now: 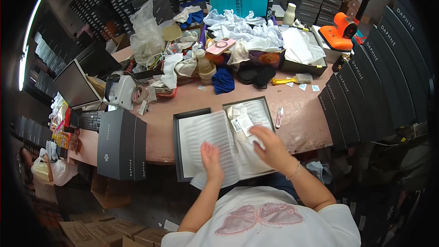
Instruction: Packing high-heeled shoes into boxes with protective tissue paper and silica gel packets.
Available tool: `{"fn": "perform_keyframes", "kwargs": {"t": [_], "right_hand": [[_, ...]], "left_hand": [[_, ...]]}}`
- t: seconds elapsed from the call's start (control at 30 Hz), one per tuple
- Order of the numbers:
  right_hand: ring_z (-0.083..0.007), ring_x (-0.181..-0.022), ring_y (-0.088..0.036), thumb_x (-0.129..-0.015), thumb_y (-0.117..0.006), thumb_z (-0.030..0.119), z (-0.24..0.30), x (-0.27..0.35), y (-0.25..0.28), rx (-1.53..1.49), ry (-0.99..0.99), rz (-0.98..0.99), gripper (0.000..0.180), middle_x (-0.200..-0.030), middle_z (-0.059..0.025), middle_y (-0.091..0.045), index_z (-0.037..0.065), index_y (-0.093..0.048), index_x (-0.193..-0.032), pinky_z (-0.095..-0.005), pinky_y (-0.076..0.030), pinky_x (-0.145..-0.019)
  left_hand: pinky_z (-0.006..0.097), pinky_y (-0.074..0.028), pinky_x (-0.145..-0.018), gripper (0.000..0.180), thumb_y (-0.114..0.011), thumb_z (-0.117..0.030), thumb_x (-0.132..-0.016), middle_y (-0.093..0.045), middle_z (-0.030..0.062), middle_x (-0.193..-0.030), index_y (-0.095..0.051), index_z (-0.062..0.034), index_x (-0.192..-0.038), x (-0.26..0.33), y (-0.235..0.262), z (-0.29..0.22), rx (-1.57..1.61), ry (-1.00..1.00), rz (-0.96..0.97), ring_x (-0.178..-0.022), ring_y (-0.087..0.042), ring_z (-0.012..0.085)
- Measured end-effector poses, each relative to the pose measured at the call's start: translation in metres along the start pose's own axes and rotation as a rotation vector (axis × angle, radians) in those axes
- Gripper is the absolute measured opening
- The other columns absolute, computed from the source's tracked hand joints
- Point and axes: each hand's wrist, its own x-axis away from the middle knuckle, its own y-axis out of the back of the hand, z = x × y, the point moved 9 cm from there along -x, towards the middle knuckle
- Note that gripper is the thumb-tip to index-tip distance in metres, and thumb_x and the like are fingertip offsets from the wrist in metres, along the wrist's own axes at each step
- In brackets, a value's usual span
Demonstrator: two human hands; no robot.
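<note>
White, ribbed packing sheet (211,130) lies in front of you, across the dark left box half (177,148) and the edge of the right box half (244,101) on the worktop (304,130). Your left hand (212,162) stands upright over its lower part, fingers together and pointing away from you; I cannot tell whether they grip it. Your right hand (270,146) angles inward over the right box half, thumb and fingers apart, just beside white tags (244,122).
</note>
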Motion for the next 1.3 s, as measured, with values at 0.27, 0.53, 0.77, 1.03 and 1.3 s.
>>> {"fn": "perform_keyframes", "kwargs": {"t": [0.27, 0.53, 0.77, 1.03, 1.3], "right_hand": [[-0.0398, -0.095, -0.061, -0.084, -0.067, 0.035, -0.111, -0.034, -0.088, 0.356, -0.212, 0.239, 0.064, -0.111, -0.0256, -0.059, 0.002, -0.041, -0.133, -0.0454, -0.05, -0.082], [-0.0324, -0.081, -0.065, -0.079, -0.057, 0.013, -0.075, -0.017, -0.047, -0.306, -0.404, 0.159, 0.046, -0.101, -0.0202, -0.064, 0.007, -0.053, -0.124, -0.039, -0.051, -0.072], [-0.0365, -0.097, -0.06, -0.08, -0.071, 0.027, 0.018, 0.001, -0.035, 0.143, 0.18, 0.105, 0.048, -0.104, -0.0209, -0.061, -0.001, -0.057, -0.117, -0.0406, -0.051, -0.074], [-0.0356, -0.082, -0.064, -0.079, -0.067, 0.021, -0.096, 0.043, -0.105, 0.49, -0.232, 0.264, 0.027, -0.089, -0.0208, -0.064, 0.0, -0.058, -0.094, -0.0441, -0.051, -0.071], [-0.0368, -0.077, -0.064, -0.078, -0.063, 0.015, -0.091, 0.052, -0.101, 0.398, -0.233, 0.261, 0.016, -0.078, -0.0174, -0.065, 0.003, -0.061, -0.088, -0.0461, -0.05, -0.069]], "left_hand": [[0.032, -0.032, -0.107, 0.059, -0.058, -0.012, -0.093, -0.036, 0.0136, -0.142, -0.03, -0.0006, -0.143, 0.041, -0.088, -0.035, -0.089, -0.059, 0.543, -0.132, -0.037, 0.0211], [0.037, -0.033, -0.107, 0.066, -0.056, -0.039, -0.094, -0.037, 0.0115, -0.141, -0.028, -0.008, -0.145, 0.022, -0.097, -0.005, 0.2, 0.298, 0.5, -0.131, -0.038, 0.0243], [0.036, -0.051, -0.078, 0.037, -0.053, -0.029, -0.095, -0.059, 0.0094, -0.115, -0.051, -0.0103, -0.127, 0.019, -0.075, 0.034, 0.515, 0.529, 0.395, -0.098, -0.059, 0.0199], [0.03, -0.051, -0.065, 0.029, -0.053, -0.02, -0.092, -0.063, 0.0064, -0.099, -0.055, -0.007, -0.118, 0.027, -0.066, 0.029, 0.504, 0.565, 0.332, -0.085, -0.062, 0.0172], [0.028, -0.041, -0.052, 0.027, -0.054, -0.019, -0.091, -0.059, 0.0054, -0.098, -0.055, -0.0067, -0.115, 0.025, -0.05, 0.006, 0.581, 0.537, 0.251, -0.074, -0.055, 0.0147]]}}
